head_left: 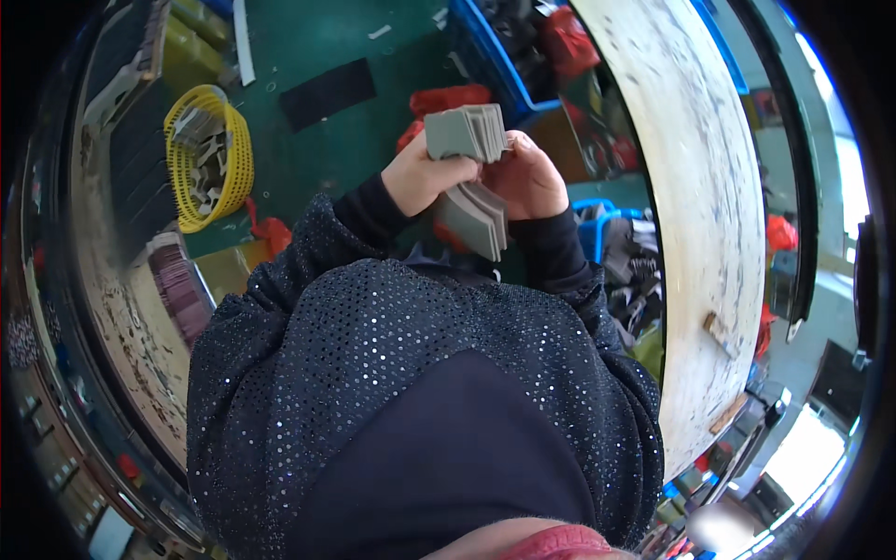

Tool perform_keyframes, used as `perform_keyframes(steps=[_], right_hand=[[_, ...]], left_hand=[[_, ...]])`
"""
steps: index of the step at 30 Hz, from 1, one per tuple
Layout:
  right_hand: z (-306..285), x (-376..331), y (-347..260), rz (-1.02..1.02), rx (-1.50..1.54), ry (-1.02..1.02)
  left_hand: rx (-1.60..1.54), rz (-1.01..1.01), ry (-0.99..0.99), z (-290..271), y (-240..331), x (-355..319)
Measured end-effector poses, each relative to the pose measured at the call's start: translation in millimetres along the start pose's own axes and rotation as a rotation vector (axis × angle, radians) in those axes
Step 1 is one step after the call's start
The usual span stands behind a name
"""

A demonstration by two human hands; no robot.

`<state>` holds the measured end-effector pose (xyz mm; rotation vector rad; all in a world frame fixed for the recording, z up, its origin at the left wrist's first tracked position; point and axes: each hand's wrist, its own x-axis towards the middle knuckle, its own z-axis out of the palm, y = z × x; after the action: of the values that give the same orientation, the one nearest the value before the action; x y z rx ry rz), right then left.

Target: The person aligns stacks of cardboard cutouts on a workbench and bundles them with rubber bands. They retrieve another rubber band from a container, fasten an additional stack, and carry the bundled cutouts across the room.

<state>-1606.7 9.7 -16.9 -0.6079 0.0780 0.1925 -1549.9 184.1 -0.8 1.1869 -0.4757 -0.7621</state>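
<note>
My left hand (416,179) is closed round a stack of flat grey pieces (455,133), with its thumb across the near side. The stack's layered edges show on its right. Below the thumb, more curved grey pieces (476,222) hang down between my hands; whether they join the upper stack is hidden. My right hand (534,179) is at the stack's right edge. Its fingers are curled in, and its thumb and fingertip pinch by the edge, where something thin and pale shows, too small to name. Behind the stack lies a red plastic bag (448,98).
A yellow basket (245,154) of grey pieces stands on the green floor (308,37) at left, near a dark mat (329,93). Blue crates (509,70) hold dark and red items. Long worktops flank me; the right one (705,187) is pale. Stacked mauve pieces (177,285) lie at left.
</note>
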Motion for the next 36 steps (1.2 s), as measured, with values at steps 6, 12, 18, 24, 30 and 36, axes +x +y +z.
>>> perform_keyframes(steps=[6, 12, 18, 24, 30, 36], right_hand=[[72.7, 119.6, 55.2, 0.167, 0.000, 0.023], [91.5, 223.8, 84.7, 0.215, 0.197, -0.212], [105.7, 339.9, 82.2, 0.281, 0.427, -0.388], [94.6, 463.2, 32.5, 0.357, -0.029, -0.428], [108.0, 579.7, -27.0, 0.364, -0.479, -0.246], [72.8, 663.0, -64.3, 0.548, -0.258, -0.335]], left_hand=[[0.381, 0.356, 0.226, -108.2, 49.0, -33.5], [0.101, 0.392, 0.432, -199.4, 69.5, -34.9], [0.002, 0.267, 0.456, -283.5, 86.3, 9.6], [0.144, 0.392, 0.256, -365.5, 118.6, 126.1], [-0.089, 0.188, 0.298, -453.5, 168.2, 218.4], [-0.284, 0.202, 0.255, -516.7, 190.9, 310.8]])
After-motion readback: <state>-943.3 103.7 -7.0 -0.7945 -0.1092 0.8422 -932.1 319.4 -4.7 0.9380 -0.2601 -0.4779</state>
